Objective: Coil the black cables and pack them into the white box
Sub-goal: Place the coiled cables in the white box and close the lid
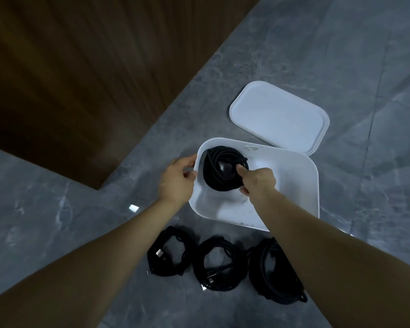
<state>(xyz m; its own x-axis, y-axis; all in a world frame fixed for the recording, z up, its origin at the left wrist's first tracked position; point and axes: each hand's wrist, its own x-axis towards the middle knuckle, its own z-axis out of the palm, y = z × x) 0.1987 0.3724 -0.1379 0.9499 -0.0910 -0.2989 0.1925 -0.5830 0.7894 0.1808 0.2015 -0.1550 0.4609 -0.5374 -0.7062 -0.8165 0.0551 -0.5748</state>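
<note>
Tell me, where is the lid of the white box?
In the head view, the lid lies flat on the grey floor, at the far right of the white box and touching its far edge, away from the hands.

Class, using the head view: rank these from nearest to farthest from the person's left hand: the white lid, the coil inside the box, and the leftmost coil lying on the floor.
From the left hand, which grips the white box's left rim:
1. Coil inside the box, just right of the hand.
2. Leftmost floor coil, below the hand.
3. White lid, beyond the box, upper right.
</note>
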